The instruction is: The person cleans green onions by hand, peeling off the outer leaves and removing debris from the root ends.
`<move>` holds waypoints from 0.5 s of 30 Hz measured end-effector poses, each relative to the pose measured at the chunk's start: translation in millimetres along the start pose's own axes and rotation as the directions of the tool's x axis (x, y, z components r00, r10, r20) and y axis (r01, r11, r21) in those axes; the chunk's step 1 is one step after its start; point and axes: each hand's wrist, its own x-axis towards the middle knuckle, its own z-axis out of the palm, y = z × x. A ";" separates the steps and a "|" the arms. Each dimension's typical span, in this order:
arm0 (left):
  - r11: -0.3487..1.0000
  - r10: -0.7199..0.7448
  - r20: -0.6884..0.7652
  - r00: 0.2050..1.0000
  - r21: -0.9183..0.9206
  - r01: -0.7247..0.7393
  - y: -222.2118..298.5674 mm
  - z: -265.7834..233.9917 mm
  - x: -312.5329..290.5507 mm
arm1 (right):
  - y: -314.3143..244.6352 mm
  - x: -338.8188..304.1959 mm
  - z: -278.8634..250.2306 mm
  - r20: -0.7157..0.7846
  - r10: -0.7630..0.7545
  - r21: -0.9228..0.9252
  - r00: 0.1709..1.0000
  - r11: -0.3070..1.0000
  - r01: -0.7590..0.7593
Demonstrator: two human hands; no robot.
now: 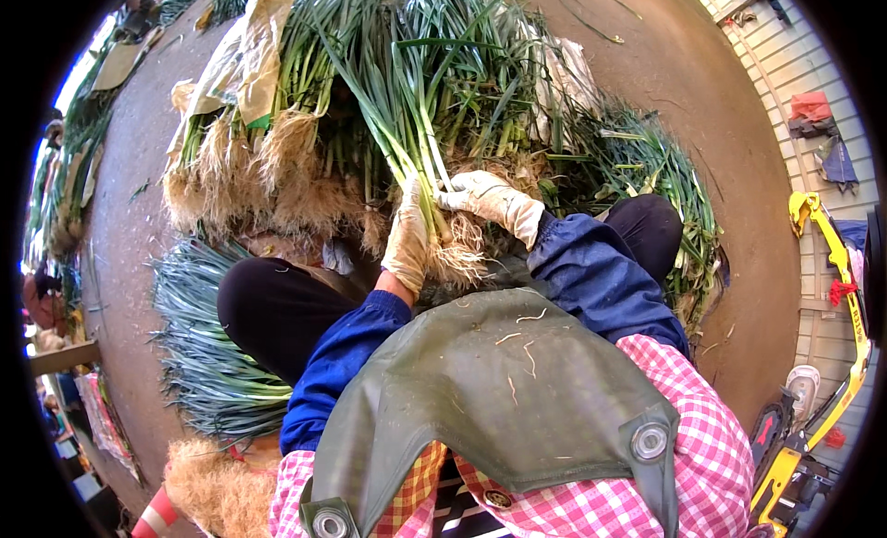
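A few long green onions [399, 140] lie across my lap side, with leaves pointing away and pale stringy roots [459, 261] hanging toward my apron. My left hand [407, 235], in a cream glove, is closed around their white lower stalks. From the right, my gloved right hand [490, 201] pinches a white stalk of the same bunch just above the roots. Behind them is a large heap of green onions [305, 85] with tangled, dirt-brown roots [286, 168]. An olive waterproof apron [499, 381] covers my front, with a few loose root bits on it.
More green onions lie at the left [217, 339] and right [670, 196] of my knees. Brown root trimmings [217, 487] are piled at lower left. A yellow jointed arm [845, 288] stands by the tiled wall at right, near a shoe [803, 385].
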 end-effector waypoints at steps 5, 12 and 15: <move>0.995 -0.098 0.039 0.994 -0.007 0.098 -0.4 7.3 -8.6 | 26.4 -11.3 7.9 -0.073 0.022 0.157 0.997 0.988 -0.010; 0.989 -0.119 0.238 0.964 -0.053 0.135 12.6 -6.9 -3.0 | 17.9 -34.1 -0.6 -0.199 0.216 -0.193 0.956 0.948 -0.254; 0.925 -0.016 0.389 0.921 -0.344 0.161 19.0 10.6 -13.5 | 31.2 -36.6 -23.4 -0.477 0.215 -0.404 0.852 0.808 -0.429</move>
